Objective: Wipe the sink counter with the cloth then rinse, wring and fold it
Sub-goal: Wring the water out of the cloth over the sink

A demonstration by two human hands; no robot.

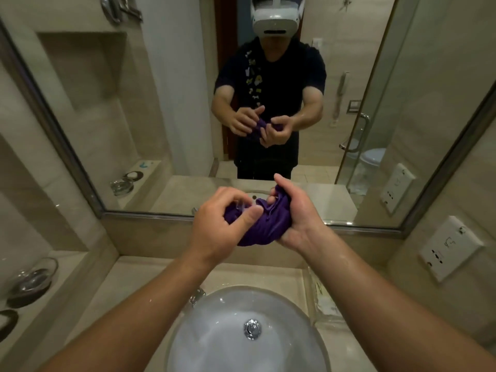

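- While both hands are raised above the sink point(214, 334), the cloth point(264, 228) sits bunched between them; purple, crumpled, not folded; it is off the counter point(150, 275) and well above the bowl.
- Left hand point(220, 226): back turned to the camera; fingers curled inward; thumb pressed flat on the cloth's left part; it grips that end.
- Right hand point(294, 210): palm cupped under and behind the cloth's right part; fingers curled over the top edge, their tips showing among the folds; it holds that end.
- Cloth, position: touching both hands; the larger share lies in the right palm; a rounded lower lobe hangs just under the two hands, between the wrists; the whole bundle is seen against the counter's back edge and the foot of the mirror point(134, 103).
- Sink: white, round, set into the beige counter; chrome drain point(252, 328) at its middle; both forearms cross above its rim.
- Tap point(198, 294): chrome; only a part shows, just beside the left forearm at the bowl's rear left.
- Mirror: wall-mounted behind the counter; it reflects the person, both hands and the cloth.
- Dish point(33, 281): clear glass, on the ledge to the left of the counter.
- Socket point(451, 248): white plate on the right wall.
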